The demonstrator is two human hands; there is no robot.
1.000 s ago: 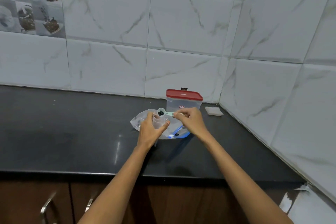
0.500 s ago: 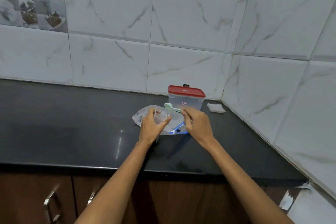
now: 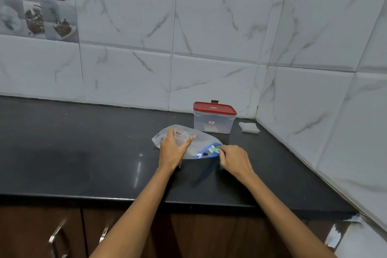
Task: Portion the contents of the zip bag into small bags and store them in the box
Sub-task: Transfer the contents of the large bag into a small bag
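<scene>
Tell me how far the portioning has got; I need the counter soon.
Nothing stored: the red-lidded box is shut. Left hand holds a small bag; right hand dips the green scoop into the zip bag. Spare bags wait.

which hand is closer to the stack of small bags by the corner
Right. The right hand lies in front and left of the small bags, at the zip bag mouth; the left hand is farther left.

One head-worn wide-angle camera looks forward and down from above the black countertop (image 3: 83,153) edge, facing the tiled wall corner (image 3: 259,81), forearms reaching away
</scene>
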